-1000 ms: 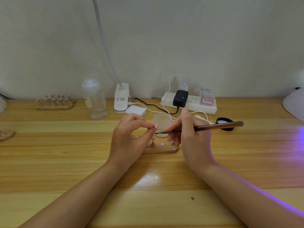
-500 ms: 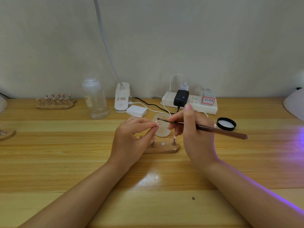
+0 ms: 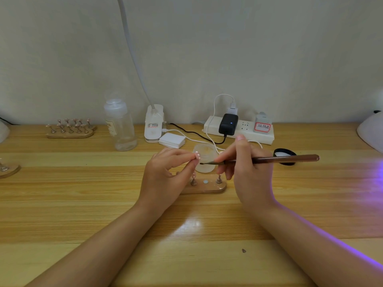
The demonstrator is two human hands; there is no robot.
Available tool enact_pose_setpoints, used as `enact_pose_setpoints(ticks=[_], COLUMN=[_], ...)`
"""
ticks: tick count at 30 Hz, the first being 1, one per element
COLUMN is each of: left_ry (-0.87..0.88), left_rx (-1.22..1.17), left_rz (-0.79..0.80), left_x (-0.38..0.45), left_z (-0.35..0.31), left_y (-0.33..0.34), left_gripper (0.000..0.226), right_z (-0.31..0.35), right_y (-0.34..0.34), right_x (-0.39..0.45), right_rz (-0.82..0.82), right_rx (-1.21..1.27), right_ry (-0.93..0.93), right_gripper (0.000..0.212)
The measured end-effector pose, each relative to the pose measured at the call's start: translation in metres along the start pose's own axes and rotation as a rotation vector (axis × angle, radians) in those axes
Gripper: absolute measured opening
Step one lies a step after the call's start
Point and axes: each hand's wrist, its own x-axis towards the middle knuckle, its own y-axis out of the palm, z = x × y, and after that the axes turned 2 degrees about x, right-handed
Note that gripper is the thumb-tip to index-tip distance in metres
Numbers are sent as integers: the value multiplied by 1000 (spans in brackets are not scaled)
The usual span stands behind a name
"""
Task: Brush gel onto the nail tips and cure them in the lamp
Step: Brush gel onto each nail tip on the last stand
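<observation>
My left hand (image 3: 165, 175) pinches a small pink nail tip (image 3: 197, 156) with white dots between thumb and forefinger, just above a wooden holder (image 3: 204, 187). My right hand (image 3: 246, 168) grips a brown brush (image 3: 267, 160) like a pen; its bristle end sits just right of the nail tip. An open frosted gel jar (image 3: 205, 160) stands right behind the tip. On the holder stand two metal pegs and a bare magnet spot. The curing lamp (image 3: 371, 135) shows at the right edge, with violet light on the table.
The jar's black lid (image 3: 285, 155) lies right of my right hand. At the back stand a clear bottle (image 3: 120, 126), a desk lamp base (image 3: 154, 124), white pads (image 3: 172, 140), a power strip (image 3: 240, 129) with cables, and a second nail holder (image 3: 70, 129) far left.
My right hand lowered the brush from over the jar and levelled it, bringing its bristles beside the nail tip. My left hand kept the tip nearly in place.
</observation>
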Motion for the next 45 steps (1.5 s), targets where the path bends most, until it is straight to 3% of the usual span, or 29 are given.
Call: enact_pose_setpoints(ticks=[22, 27, 34, 45], left_ry=[-13, -4, -12, -9], left_rx=[30, 56, 53, 31], left_rz=[43, 42, 53, 44], left_x=[1, 1, 1, 1], left_z=[-5, -5, -5, -5], left_y=[-3, -3, -3, -3], left_gripper=[21, 12, 15, 21], right_z=[3, 3, 3, 3], right_y=[-3, -1, -2, -4], right_x=[6, 6, 6, 6], right_rz=[-16, 33, 55, -22], right_rx=[-3, -29, -71, -1], right_ry=[-35, -39, -46, -44], right_gripper=[49, 45, 45, 49])
